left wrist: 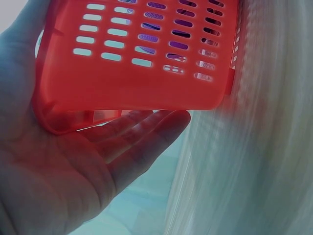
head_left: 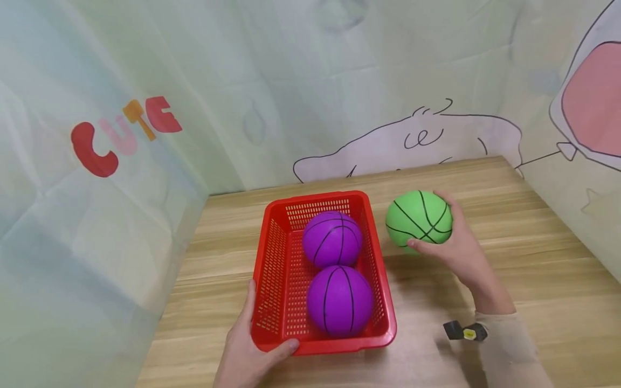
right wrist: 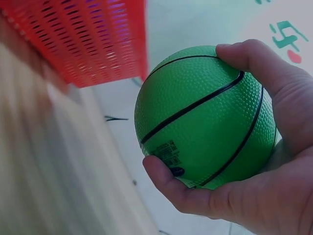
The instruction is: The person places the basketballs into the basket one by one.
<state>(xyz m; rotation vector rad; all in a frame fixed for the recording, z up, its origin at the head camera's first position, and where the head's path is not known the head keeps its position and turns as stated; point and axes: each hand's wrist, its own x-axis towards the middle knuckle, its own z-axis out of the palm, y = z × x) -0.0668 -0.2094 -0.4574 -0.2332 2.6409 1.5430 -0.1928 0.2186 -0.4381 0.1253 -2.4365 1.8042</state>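
My right hand (head_left: 458, 250) grips a green toy basketball (head_left: 419, 218) with black lines, to the right of a red plastic basket (head_left: 383, 280). In the right wrist view, thumb and fingers curve round the green ball (right wrist: 205, 117), which is apart from the basket (right wrist: 112, 44). My left hand (head_left: 247, 345) holds the basket's near left corner, thumb over the front rim and fingers along the left side. Two purple toy basketballs sit inside on the right, the far one (head_left: 332, 240) behind the near one (head_left: 340, 302). The left wrist view shows the basket's slotted wall (left wrist: 132, 78) against the hand (left wrist: 73, 171).
The basket stands on a wood-grain table (head_left: 548, 258). A printed cloth backdrop (head_left: 271, 97) with cartoon drawings and coloured letters rises behind the table and on both sides. A small black device with a yellow mark (head_left: 468, 333) is at the right wrist.
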